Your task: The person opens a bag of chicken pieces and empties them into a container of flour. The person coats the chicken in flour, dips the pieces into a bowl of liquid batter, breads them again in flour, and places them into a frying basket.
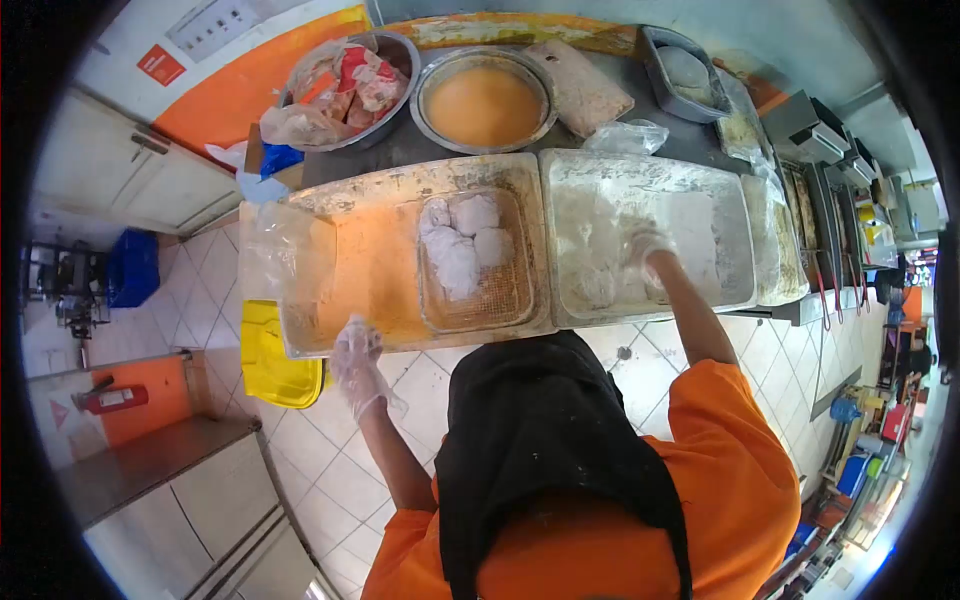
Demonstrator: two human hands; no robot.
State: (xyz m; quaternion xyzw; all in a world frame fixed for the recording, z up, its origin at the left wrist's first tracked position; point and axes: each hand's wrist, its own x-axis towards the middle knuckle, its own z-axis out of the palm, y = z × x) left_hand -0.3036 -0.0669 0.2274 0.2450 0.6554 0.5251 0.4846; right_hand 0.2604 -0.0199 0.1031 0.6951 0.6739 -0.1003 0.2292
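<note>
My left hand (358,362), in a clear plastic glove, is at the front edge of the left tub (300,345), which holds orange powder. Its fingers are bunched, and whether they hold anything is hidden. In that tub a wire basket (505,300) holds several white-coated pieces (455,262). Over the right tub (745,250), with its whitish flour, my right hand (652,243) is blurred by motion. The fingers of that hand cannot be made out.
Behind the tubs stand a bowl with plastic bags (400,60), a bowl of orange powder (482,105), a bag of crumbs (580,88) and a grey container (685,75). A yellow lid (270,350) lies low at the left, near a fire extinguisher (115,398).
</note>
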